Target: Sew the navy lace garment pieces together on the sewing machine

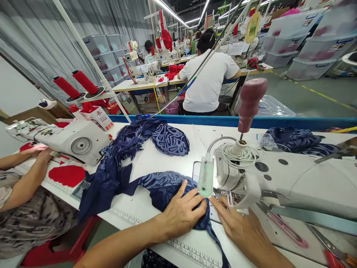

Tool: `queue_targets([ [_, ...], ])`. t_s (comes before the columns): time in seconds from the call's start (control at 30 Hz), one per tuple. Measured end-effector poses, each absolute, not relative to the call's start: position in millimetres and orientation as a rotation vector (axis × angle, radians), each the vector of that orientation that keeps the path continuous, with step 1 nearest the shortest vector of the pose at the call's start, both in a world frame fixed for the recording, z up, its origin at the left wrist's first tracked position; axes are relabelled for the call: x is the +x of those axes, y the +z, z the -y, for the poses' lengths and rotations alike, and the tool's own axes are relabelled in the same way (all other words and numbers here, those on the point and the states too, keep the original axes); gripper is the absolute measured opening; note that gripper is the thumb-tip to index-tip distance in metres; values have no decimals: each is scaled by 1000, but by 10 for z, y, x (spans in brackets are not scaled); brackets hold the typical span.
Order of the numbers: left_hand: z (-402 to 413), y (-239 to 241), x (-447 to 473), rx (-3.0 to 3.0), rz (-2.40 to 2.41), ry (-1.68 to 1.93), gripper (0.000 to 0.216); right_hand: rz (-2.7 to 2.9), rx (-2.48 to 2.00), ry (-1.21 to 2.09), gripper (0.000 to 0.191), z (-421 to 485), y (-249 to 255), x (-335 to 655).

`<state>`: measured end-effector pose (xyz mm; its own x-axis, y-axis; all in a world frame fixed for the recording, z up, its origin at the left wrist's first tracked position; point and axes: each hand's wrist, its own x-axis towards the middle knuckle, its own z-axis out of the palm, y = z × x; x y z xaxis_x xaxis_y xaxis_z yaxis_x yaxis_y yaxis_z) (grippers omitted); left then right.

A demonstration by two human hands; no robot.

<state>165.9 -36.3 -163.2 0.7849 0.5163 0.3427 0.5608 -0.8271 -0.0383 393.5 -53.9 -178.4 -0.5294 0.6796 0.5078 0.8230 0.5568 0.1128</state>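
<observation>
My left hand (184, 210) lies with fingers spread on a navy lace-patterned fabric piece (164, 182), pressing it to the table left of the sewing machine's needle area. My right hand (237, 223) is on the other side, its index finger stretched toward the fabric edge; its other fingers are partly hidden by the machine. A narrow navy strip (214, 238) runs from the fabric toward the table's front edge. The white sewing machine (304, 182) has a small pale green lamp (206, 176) over the stitching spot, which hides the needle.
Another navy lace piece (171, 139) and a navy fabric heap (111, 175) lie to the left. Scissors (326, 242) and pink-handled tweezers (290, 227) rest at right. A screwdriver (251, 100) stands upright on the machine. A co-worker's hands (41, 152) work at the left machine.
</observation>
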Motion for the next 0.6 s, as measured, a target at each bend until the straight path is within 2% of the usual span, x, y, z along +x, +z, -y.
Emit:
queue_targets([
  [0.33,204,-1704,1753,-2942,809,-527,26,2301,-1159,-177,41,649,-1669,3943],
  [0.6,190,-1696,1789,-2963,887,-554,23,2361,-1222,-251,42,622,-1746,3947],
])
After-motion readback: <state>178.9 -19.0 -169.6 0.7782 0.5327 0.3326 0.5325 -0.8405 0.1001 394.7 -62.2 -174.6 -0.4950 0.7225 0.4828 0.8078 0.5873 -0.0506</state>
